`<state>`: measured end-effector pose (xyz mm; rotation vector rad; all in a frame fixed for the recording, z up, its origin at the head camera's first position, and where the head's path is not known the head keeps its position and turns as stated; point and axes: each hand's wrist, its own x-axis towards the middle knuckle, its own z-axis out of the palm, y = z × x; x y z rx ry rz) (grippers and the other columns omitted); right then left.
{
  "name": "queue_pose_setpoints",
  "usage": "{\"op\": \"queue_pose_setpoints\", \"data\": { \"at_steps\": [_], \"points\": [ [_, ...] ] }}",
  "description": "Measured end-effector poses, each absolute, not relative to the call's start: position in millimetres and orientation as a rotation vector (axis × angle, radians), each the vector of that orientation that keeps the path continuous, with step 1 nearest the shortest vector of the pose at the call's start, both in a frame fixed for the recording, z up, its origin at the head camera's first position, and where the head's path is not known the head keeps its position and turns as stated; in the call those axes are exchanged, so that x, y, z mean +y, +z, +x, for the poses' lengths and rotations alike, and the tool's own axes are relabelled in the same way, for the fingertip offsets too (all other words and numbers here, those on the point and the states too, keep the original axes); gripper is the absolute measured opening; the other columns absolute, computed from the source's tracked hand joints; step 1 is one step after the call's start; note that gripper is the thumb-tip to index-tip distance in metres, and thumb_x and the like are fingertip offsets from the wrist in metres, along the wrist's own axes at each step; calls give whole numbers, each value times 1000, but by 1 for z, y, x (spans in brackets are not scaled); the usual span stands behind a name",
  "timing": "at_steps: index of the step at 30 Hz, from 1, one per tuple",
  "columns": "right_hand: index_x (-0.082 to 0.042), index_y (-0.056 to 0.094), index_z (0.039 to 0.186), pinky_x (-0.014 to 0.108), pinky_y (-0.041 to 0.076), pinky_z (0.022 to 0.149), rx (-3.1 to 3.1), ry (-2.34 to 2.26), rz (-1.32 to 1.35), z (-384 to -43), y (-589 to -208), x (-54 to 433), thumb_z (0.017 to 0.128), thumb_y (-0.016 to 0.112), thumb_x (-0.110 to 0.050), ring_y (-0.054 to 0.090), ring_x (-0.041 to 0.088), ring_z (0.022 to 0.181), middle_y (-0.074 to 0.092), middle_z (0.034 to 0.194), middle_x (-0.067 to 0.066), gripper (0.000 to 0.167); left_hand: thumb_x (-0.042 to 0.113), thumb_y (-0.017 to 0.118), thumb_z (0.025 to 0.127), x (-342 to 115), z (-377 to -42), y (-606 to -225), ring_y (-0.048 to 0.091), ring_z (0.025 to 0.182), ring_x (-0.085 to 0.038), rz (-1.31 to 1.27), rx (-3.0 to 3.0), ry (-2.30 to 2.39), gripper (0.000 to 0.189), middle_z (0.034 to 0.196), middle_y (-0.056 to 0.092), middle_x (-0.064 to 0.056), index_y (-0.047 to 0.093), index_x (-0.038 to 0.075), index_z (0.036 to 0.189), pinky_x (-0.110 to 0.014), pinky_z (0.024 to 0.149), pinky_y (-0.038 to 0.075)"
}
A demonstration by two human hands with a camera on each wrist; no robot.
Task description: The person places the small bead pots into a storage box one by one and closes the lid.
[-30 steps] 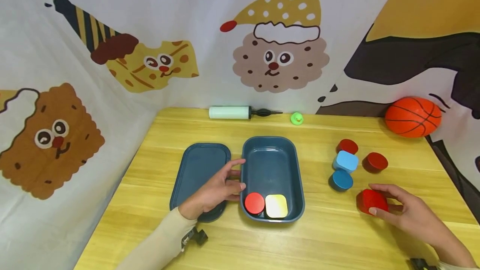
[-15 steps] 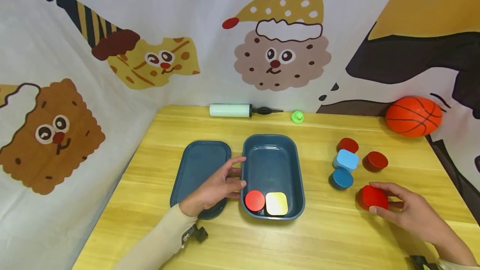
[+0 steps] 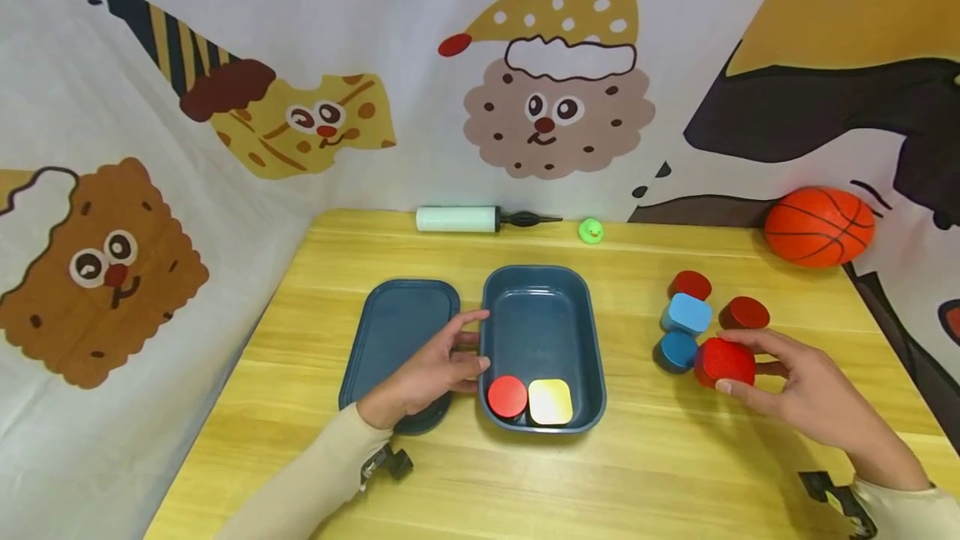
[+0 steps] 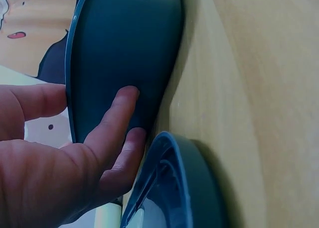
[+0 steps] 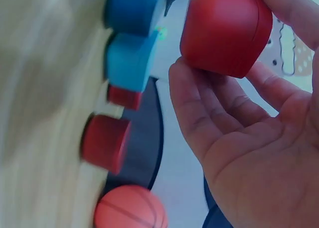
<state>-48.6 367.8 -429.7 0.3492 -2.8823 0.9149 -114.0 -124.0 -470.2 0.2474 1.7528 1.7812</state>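
My right hand [image 3: 813, 386] grips a red rounded-square box [image 5: 224, 31] between thumb and fingers, raised above the table in the right wrist view. In the head view it overlaps the edge of a dark blue round box [image 3: 677, 352]. A light blue box [image 3: 687, 314] and two dark red round boxes [image 3: 745, 313] stand close by. My left hand [image 3: 438, 373] touches the left side of a deep blue-grey container [image 3: 600, 357], its fingers against the outer wall [image 4: 119, 44]. A red round box [image 3: 507, 396] and a yellow square box [image 3: 551, 402] sit inside the container's front end.
A blue-grey lid [image 3: 397, 332] lies left of the container, partly under my left forearm. At the back are a pale green hand pump [image 3: 457, 219], a green rubber duck [image 3: 591, 230] and a small basketball [image 3: 819, 227]. A printed cloth [image 3: 420, 40] hangs behind the table [image 3: 637, 473].
My right hand has lifted the red box and moved it left and away from me, toward the blue boxes. The left hand stays at the container's side.
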Motion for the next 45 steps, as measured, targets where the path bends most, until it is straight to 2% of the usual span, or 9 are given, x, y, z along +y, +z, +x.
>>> {"op": "queue_pose_setpoints", "data": {
  "at_steps": [1,3,8,14,19,26,33,38,45],
  "points": [
    [-17,71,132,10,54,74,-2871,927,375,-52,-428,364,78,97,-21,52,-17,99,69,128,10,60,8,65,104,-124,-114,-470,66,120,-31,246,1754,1781,78,158,40,-25,25,27,168,-43,89,63],
    [-16,71,131,8,53,75,-2839,934,439,-58,-424,357,77,97,-18,54,-15,99,70,125,12,61,8,65,104,-123,-115,-470,66,119,-30,243,1755,1784,77,157,40,-25,25,28,168,-43,88,63],
    [-17,71,131,7,53,80,-2792,952,538,-69,-420,337,78,96,-18,59,-10,99,69,114,-2,59,7,64,105,-122,-116,-472,66,119,-31,245,1751,1789,77,158,40,-26,25,28,168,-43,88,63],
    [-18,70,133,9,54,84,-2796,967,577,-82,-417,316,80,95,-23,61,-5,99,72,126,4,59,8,63,105,-121,-116,-472,65,123,-36,276,1770,1763,77,159,39,-26,23,26,168,-44,90,63],
    [-21,71,132,21,61,79,-2790,963,629,-90,-416,294,81,95,-27,66,3,95,73,120,-1,56,10,64,105,-122,-115,-473,65,119,-31,277,1783,1739,76,157,40,-24,26,28,167,-44,89,63],
    [-24,71,132,32,63,81,-2769,1049,777,-109,-418,259,84,92,-33,67,10,100,73,119,-12,53,8,64,104,-124,-115,-475,64,124,-37,267,1735,1773,77,158,40,-26,25,26,167,-46,90,63],
    [-21,69,134,44,65,83,-2794,1107,858,-122,-426,228,85,91,-37,67,12,103,72,117,-10,55,9,64,104,-125,-117,-474,67,121,-36,241,1735,1770,74,157,41,-26,26,27,166,-45,88,63],
    [-23,67,136,40,64,85,-2817,1138,895,-126,-427,209,86,90,-38,66,11,102,70,117,-12,57,11,61,105,-123,-118,-474,70,114,-32,232,1741,1768,70,155,42,-27,28,26,165,-43,84,64],
    [-24,68,135,33,62,80,-2829,1127,978,-137,-435,177,87,88,-38,63,11,101,69,120,-10,55,9,58,106,-122,-122,-473,69,117,-37,244,1743,1776,68,156,42,-28,28,25,164,-44,84,65]
  ]
}}
